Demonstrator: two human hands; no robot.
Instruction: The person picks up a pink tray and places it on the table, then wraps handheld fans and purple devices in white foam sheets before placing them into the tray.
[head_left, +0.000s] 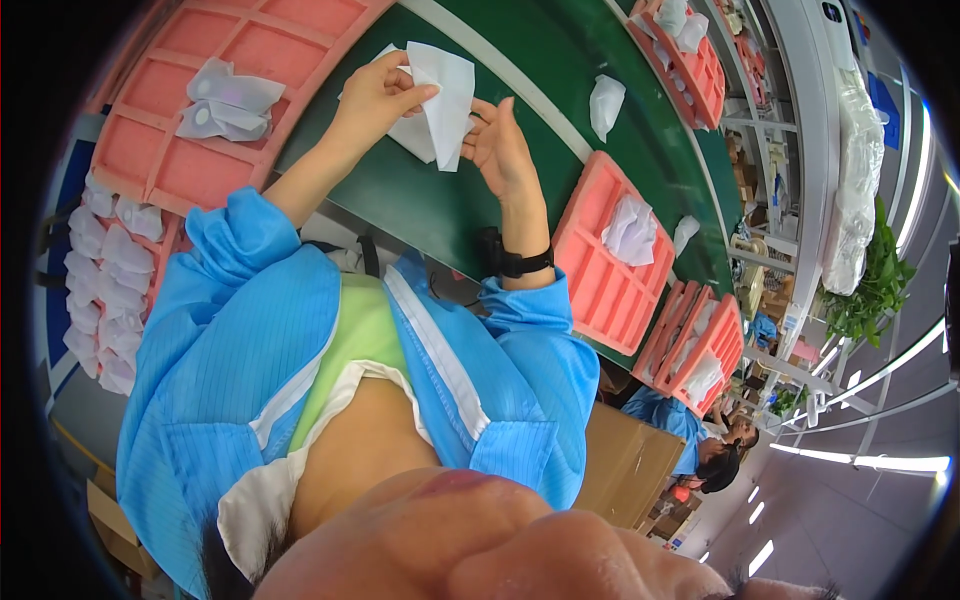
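White paper is in the person's hands, just above the green table [430,215]. The left hand [383,97] pinches the white paper sheet [445,95] between its thumb and fingers, near the top left of the sheet. The sheet is bent, and one long flap hangs down toward the green table. More white paper [415,138] shows under it, but I cannot tell if it is the same piece. The right hand [497,145] is loose, with bent fingers and the thumb sticking up apart from them. Its fingertips are right by the sheet's other edge, and I cannot tell if they touch it. A black wristband [517,262] goes around that arm. At the left end of the green table is a big pink tray [215,45] with little boxes in it, and two white packets [228,103] lie there side by side. Lower down, left of the green table, many white packets [112,285] sit in rows. Past the pale strip [505,62] on the green table lies one white packet [606,106]. On the right part of the green table is a pink divided tray [598,285] with crumpled white paper [630,230] in it. Near the green table's right end are more pink trays [735,335], standing close together.
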